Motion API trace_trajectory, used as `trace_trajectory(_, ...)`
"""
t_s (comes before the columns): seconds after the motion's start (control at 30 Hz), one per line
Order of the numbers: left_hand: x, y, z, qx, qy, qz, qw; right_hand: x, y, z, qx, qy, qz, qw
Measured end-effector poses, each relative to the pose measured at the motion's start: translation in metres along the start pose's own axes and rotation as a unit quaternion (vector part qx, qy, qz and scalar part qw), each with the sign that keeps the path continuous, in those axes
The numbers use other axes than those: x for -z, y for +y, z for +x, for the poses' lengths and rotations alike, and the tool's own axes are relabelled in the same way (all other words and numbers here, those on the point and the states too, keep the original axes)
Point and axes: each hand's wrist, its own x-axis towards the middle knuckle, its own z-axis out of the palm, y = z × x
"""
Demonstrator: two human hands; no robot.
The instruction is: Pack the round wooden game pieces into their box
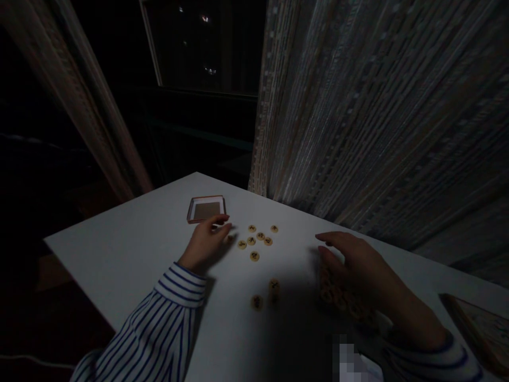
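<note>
Several round, pale wooden Chinese chess pieces [254, 256] with dark characters lie loosely spread on the white table [151, 254]. My left hand [204, 241] is just left of them, thumb and fingers apart. One chess piece [230, 239] shows beside its fingertips, partly in shadow. Over on the right, my right hand [353, 262] hovers with thumb and index finger spread, nothing visible between them. Beneath it, a group of chess pieces [341, 304] sits close together in deep shadow, partly hidden by the hand. Nearer me lie a single piece [257, 302] and a touching or overlapping pair [274, 286].
A shallow red-edged box or lid [190, 210] lies beyond my left hand. At the right edge is a flat, dark-edged box or lid with a picture [477, 323]. String curtains [318, 106] hang along the table's far side, beside a dark window [207, 48].
</note>
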Motion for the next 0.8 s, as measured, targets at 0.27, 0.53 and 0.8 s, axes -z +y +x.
trace_trajectory(0.27, 0.003, -0.018, -0.003, -0.095, -0.139, 0.164, 0.972, -0.015, -0.033, 0.034, 0.036, -0.106, -0.002, 0.994)
trace_trajectory(0.53, 0.003, -0.021, -0.002, -0.108, -0.168, 0.252, 0.947, -0.014, -0.049, 0.041, 0.046, -0.123, 0.003, 0.991)
trace_trajectory(0.8, 0.003, -0.01, -0.004, -0.13, -0.119, 0.222, 0.959, -0.009, -0.042, 0.032, 0.047, -0.081, 0.009, 0.996)
